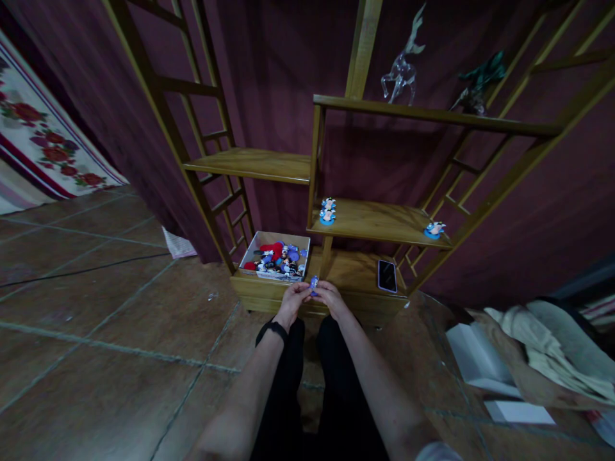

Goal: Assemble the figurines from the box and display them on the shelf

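Observation:
A small purple figurine [314,282] is held between my two hands, just in front of the low shelf. My left hand [293,299] pinches it from the left, and my right hand [330,296] grips it from the right. Just beyond my left hand sits an open cardboard box [307,246] filled with small red, purple, white and black figures. On the middle shelf, figurines with blue bases [327,212] stand at the left end. Another blue-based figurine [434,230] is at that shelf's right end.
The wooden shelf unit [269,165] stands before a dark red curtain. A phone [387,276] lies on the bottom shelf at right. A clear deer ornament [402,67] and a green ornament [483,80] stand on top. White boxes [480,358] and cloth [542,339] lie at right.

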A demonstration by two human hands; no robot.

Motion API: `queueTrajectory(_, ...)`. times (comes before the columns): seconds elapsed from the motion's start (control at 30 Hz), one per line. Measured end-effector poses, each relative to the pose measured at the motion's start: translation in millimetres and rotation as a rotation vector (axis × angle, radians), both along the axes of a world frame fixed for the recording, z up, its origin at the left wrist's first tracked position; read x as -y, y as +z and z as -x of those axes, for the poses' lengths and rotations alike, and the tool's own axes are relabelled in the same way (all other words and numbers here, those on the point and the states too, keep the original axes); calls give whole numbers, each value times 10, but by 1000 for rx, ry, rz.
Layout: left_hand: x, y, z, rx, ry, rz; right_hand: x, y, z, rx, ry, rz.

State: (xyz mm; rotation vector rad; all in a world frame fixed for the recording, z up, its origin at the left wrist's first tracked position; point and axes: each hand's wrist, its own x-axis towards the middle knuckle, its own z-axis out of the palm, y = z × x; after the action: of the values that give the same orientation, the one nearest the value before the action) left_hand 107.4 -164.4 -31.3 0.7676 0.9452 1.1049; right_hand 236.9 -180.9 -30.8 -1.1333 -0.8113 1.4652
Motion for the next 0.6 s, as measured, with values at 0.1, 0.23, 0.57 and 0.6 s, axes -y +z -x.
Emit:
queueTrajectory(0.1, -4, -9, -4, -19, -2, -19, 6, 12, 4, 1, 11, -3)
queueTrajectory(0.23, -10, -18, -5, -49, 25, -37, 23, 59, 8, 9, 23, 7)
queueTrajectory(0.57, -22, -46, -4, -62, 12, -41, 39, 95, 14, 32, 6, 24)
queueTrajectory(0.6, -20, -42, -4, -62, 14, -34, 38, 95, 14, 35, 3, 27)
